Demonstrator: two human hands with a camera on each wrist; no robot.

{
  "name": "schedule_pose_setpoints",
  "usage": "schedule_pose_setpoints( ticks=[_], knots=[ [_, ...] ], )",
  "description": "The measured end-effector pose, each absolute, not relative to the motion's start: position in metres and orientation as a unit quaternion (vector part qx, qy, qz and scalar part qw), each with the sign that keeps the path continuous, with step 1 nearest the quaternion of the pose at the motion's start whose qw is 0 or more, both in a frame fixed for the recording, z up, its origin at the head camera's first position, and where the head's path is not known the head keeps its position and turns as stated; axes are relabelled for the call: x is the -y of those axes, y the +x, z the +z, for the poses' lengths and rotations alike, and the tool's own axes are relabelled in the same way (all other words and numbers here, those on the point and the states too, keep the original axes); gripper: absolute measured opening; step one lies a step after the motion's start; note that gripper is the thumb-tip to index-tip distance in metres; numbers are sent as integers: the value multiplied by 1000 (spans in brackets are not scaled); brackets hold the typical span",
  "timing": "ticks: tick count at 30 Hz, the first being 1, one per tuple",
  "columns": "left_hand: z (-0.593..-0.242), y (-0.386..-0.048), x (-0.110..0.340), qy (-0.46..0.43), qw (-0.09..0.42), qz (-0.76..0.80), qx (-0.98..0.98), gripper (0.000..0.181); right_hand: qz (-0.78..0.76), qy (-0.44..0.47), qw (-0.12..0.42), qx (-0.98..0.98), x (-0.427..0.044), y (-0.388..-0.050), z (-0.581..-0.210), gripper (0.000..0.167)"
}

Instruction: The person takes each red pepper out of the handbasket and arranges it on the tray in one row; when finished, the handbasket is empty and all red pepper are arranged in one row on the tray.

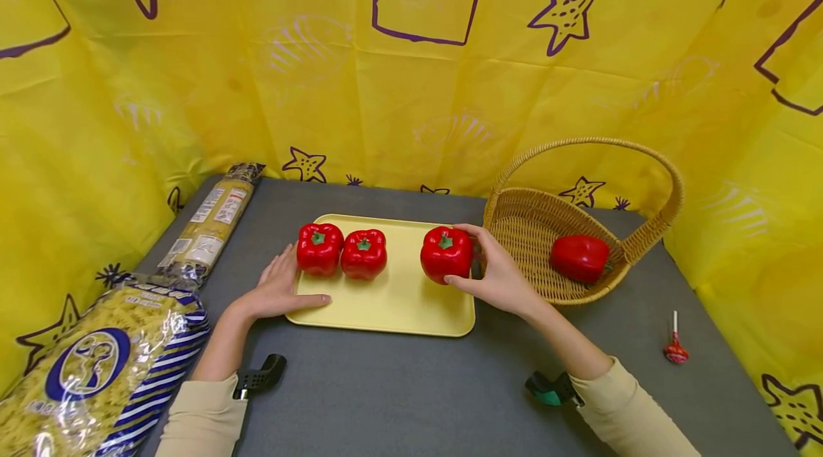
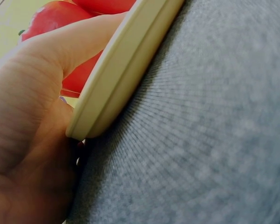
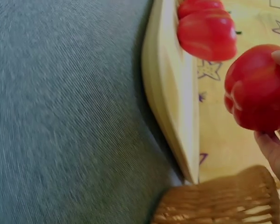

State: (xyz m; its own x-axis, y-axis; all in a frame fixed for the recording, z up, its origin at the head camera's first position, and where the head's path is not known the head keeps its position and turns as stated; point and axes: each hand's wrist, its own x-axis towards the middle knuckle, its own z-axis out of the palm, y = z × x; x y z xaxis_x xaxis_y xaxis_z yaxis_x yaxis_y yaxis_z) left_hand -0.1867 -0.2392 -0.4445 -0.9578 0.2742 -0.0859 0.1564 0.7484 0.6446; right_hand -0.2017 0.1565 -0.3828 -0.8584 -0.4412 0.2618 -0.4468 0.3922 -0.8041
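In the head view, my right hand (image 1: 498,275) grips a red bell pepper (image 1: 445,255) with a green stem over the right part of a pale yellow tray (image 1: 386,314). The right wrist view shows this pepper (image 3: 256,88) held up, apart from the tray (image 3: 165,88). Two more red bell peppers, one at the left (image 1: 319,250) and one beside it (image 1: 363,255), sit on the tray's left half. My left hand (image 1: 283,289) rests at the tray's left edge, its fingers straight along the outside. Its thumb (image 2: 84,39) lies across the rim.
A wicker basket (image 1: 521,228) with a tall handle stands right of the tray, holding a red bell pepper (image 1: 581,258) on its side. A lollipop (image 1: 676,350) lies farther right. Bags of spiral pasta (image 1: 128,357) and long pasta (image 1: 215,218) lie at the left.
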Motion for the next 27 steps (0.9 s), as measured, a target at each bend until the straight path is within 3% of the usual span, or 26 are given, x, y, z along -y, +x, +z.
schedule_pose_setpoints(
  ticks=[10, 27],
  knots=[
    [-457, -193, 244, 109, 92, 328, -934, 119, 502, 226, -7, 835, -133, -209, -397, 79],
    [-449, -187, 241, 116, 80, 334, -932, 117, 555, 203, -53, 805, -111, -217, -416, 78]
  ],
)
